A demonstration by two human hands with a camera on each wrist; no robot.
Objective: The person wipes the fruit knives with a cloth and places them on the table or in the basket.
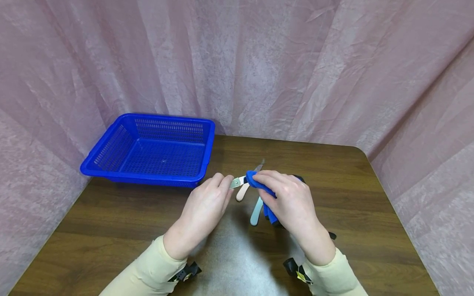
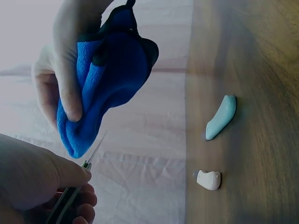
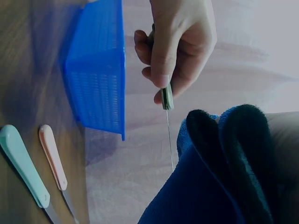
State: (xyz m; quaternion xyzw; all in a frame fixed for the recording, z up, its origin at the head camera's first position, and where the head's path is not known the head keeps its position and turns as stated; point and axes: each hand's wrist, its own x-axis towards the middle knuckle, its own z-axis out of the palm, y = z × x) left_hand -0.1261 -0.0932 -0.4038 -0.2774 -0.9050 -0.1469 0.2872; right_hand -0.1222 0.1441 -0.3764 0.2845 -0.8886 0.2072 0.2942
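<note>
My left hand (image 1: 205, 203) grips a small knife by its pale green handle (image 1: 235, 183), the thin blade pointing right. My right hand (image 1: 290, 199) pinches a folded blue cloth (image 1: 252, 179) with dark edging, thumb on one side and fingers on the other. In the head view the cloth overlaps the end of the blade; the left wrist view shows the bare tip (image 2: 103, 136) beside the cloth. Whether they touch, I cannot tell. Below the hands, a knife with a pale pink handle (image 3: 53, 154) and another with a mint-green handle (image 3: 24, 163) lie on the table.
A blue plastic basket (image 1: 148, 178) with slotted walls stands at the back left of the brown wooden table (image 1: 333, 164). Pinkish curtains (image 1: 259, 74) hang behind the table and at its sides. Part of the cloth hangs below my right hand, over the mint-green knife's blade.
</note>
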